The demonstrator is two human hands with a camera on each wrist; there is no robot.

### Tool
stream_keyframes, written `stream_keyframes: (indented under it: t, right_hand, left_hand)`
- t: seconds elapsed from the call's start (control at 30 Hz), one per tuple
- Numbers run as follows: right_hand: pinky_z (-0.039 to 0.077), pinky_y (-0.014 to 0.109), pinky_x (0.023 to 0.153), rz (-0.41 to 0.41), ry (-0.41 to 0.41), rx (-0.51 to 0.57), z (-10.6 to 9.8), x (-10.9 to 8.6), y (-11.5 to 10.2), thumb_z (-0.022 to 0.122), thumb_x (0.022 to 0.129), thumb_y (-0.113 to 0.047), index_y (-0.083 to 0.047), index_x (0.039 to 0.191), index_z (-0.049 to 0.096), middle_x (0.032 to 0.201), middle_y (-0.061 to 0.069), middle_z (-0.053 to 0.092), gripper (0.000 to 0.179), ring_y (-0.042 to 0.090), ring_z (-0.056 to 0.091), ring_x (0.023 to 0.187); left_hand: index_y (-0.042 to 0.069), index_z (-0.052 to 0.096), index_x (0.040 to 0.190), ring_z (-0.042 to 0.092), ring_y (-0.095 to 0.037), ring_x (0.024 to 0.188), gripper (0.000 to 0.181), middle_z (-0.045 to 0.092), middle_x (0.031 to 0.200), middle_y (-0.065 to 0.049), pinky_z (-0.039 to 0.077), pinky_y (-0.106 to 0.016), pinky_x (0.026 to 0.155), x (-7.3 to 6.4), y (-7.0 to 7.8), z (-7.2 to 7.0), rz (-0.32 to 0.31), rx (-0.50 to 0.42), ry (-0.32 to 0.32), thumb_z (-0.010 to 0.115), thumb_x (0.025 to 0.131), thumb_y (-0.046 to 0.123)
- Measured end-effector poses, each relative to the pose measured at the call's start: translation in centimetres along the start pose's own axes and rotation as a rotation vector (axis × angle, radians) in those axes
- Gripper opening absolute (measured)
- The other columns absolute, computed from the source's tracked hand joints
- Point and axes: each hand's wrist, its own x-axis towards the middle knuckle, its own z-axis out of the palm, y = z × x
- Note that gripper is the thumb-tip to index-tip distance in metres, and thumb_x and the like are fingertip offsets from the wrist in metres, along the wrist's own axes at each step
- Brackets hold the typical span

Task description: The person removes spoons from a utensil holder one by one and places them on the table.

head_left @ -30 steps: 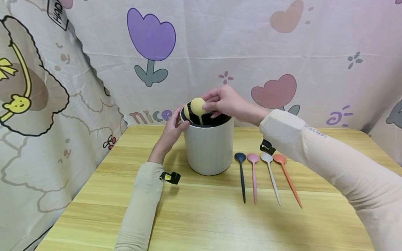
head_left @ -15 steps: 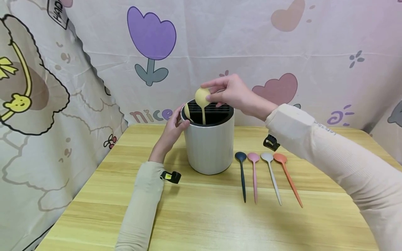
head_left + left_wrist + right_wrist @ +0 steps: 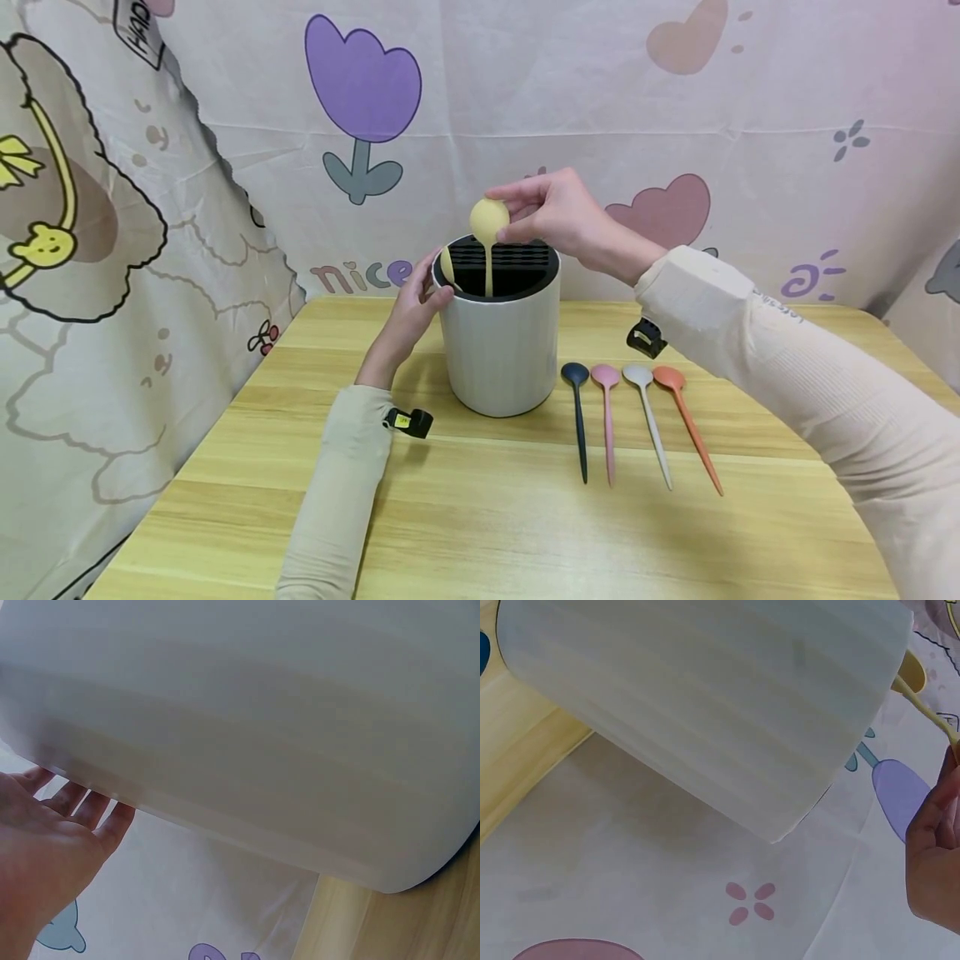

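Observation:
A yellow spoon (image 3: 490, 220) stands bowl up, its handle reaching down into the white utensil holder (image 3: 501, 358). My right hand (image 3: 573, 217) pinches the spoon's bowl between thumb and fingers, above the black rim. In the right wrist view, the spoon's handle (image 3: 924, 710) slants out of the holder's mouth to the fingers. A second yellow spoon (image 3: 447, 265) leans inside the holder at its left edge. My left hand (image 3: 408, 321) grips the holder's upper left side, thumb at the front of the rim. The left wrist view has its fingers (image 3: 90, 806) against the holder's wall.
Right of the holder, a dark blue spoon (image 3: 575, 375), a pink spoon (image 3: 606, 377), a white spoon (image 3: 639, 377) and an orange spoon (image 3: 670, 379) lie in a row on the wooden table (image 3: 480, 517). A patterned cloth (image 3: 510, 92) hangs behind.
My right hand has risen and shifted slightly right with the yellow spoon, so more of its handle shows above the holder. The left hand keeps its place on the holder.

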Motion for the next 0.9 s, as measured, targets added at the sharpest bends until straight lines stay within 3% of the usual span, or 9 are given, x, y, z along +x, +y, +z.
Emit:
stream_keyframes:
  t: [0.53, 0.8, 0.9]
  right_hand:
    - [0.053, 0.025, 0.082, -0.115, 0.104, 0.166, -1.1, 0.0, -1.5, 0.073, 0.075, 0.016, 0.000, 0.124, 0.064, 0.095, 0.008, 0.073, 0.052, 0.013, 0.069, 0.084]
    - [0.051, 0.025, 0.061, -0.169, 0.144, 0.363, -2.7, -0.9, -2.9, 0.073, 0.072, 0.019, -0.005, 0.119, 0.070, 0.094, 0.013, 0.071, 0.052, 0.021, 0.067, 0.083]
    - [0.051, 0.028, 0.060, -0.174, 0.143, 0.402, -3.1, -1.2, -3.1, 0.073, 0.070, 0.019, -0.007, 0.117, 0.071, 0.095, 0.015, 0.070, 0.054, 0.024, 0.066, 0.080]
  left_hand:
    - [0.005, 0.023, 0.153, 0.028, -0.024, 0.140, 0.127, 0.031, 0.153, -0.014, 0.023, -0.046, 0.113, 0.0, -0.1, 0.0, 0.006, -0.004, 0.002, 0.061, 0.062, 0.086]
    - [0.005, 0.023, 0.153, 0.026, -0.025, 0.141, 0.126, 0.030, 0.153, -0.014, 0.021, -0.049, 0.113, 0.1, -0.1, 0.0, -0.008, 0.003, 0.001, 0.060, 0.063, 0.085]
    - [0.006, 0.023, 0.153, 0.026, -0.025, 0.141, 0.126, 0.030, 0.154, -0.014, 0.022, -0.049, 0.113, 0.0, -0.1, 0.0, -0.015, 0.008, 0.004, 0.060, 0.062, 0.086]
